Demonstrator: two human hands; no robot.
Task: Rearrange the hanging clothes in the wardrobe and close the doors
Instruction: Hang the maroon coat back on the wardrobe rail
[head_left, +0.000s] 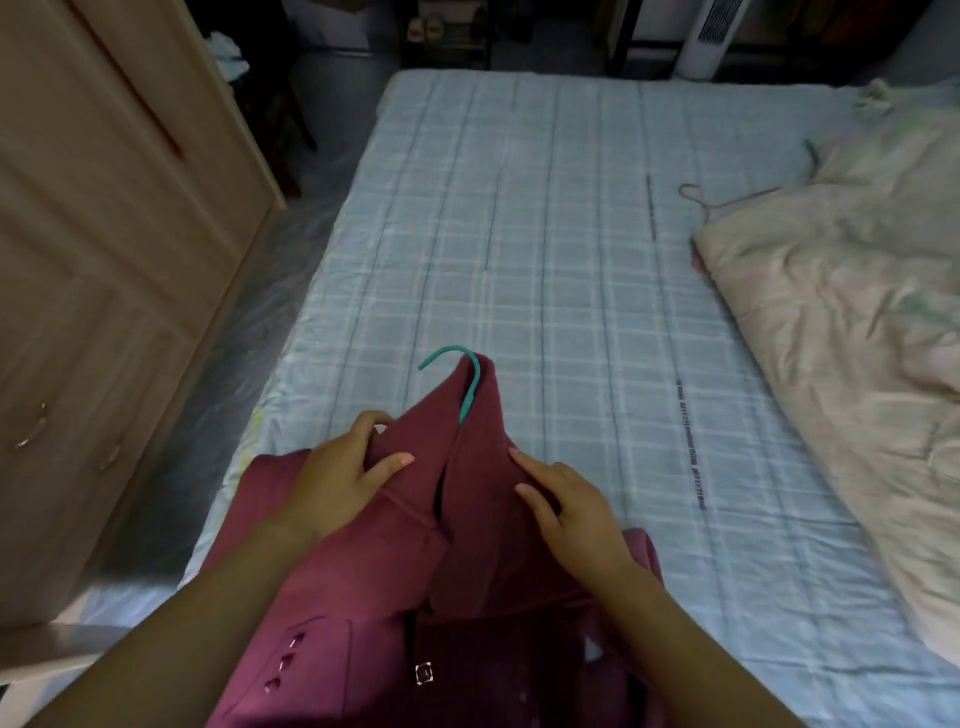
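Note:
A maroon coat (395, 587) lies on the near end of the bed, on a teal hanger whose hook (465, 379) sticks out past the collar. My left hand (343, 475) grips the left lapel near the collar, fingers curled round the cloth. My right hand (566, 499) rests flat on the right lapel, fingers spread. The wooden wardrobe (104, 249) stands at the left with its doors shut in this view.
The bed (545, 218) has a pale blue checked sheet. A cream quilt (852, 322) is bunched at the right, with a pink hanger (701, 200) poking from under it. A white tower fan (709, 36) stands beyond the bed. A narrow floor strip runs between bed and wardrobe.

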